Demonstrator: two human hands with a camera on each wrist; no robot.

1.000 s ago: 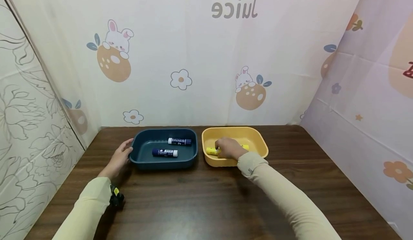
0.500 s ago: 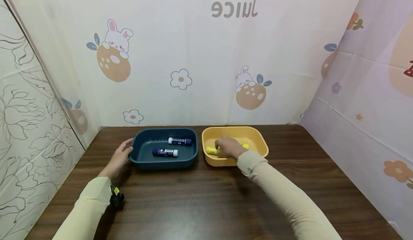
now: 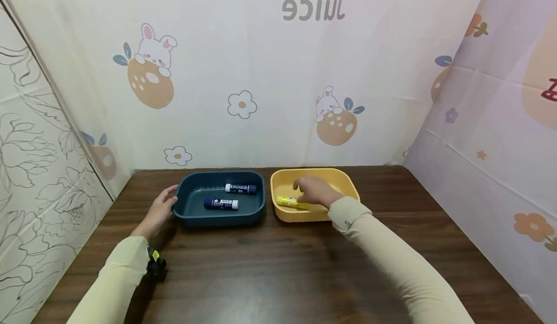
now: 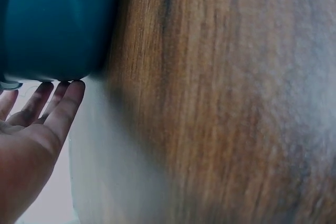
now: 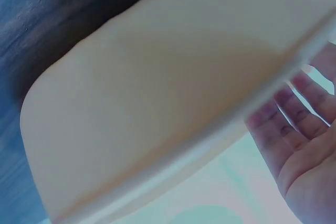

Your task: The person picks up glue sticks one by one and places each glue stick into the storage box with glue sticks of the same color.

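Observation:
My left hand (image 3: 160, 213) rests its fingertips against the left wall of a dark blue bin (image 3: 222, 221); in the left wrist view its fingers (image 4: 65, 106) are extended up to the bin's side. Inside that bin lie two navy glue sticks with white ends, a nearer one (image 3: 219, 204) and a farther one (image 3: 241, 189). My right hand (image 3: 317, 191) reaches into a yellow bin (image 3: 300, 215), over a yellow stick (image 3: 288, 202) on its floor. The right wrist view shows its fingers (image 5: 299, 114) loosely bent, holding nothing visible, beyond the bin's rim. The hand covers part of the yellow bin's inside.
Both bins stand side by side with a narrow gap, near the back edge of a dark wood table (image 3: 252, 271). A printed curtain (image 3: 243, 135) hangs right behind them. A black wrist camera (image 3: 155, 263) sits below my left wrist.
My right hand has let go of the yellow stick and moved slightly up and right, its fingers looser. The left hand keeps its place at the blue bin. The head view has shifted slightly.

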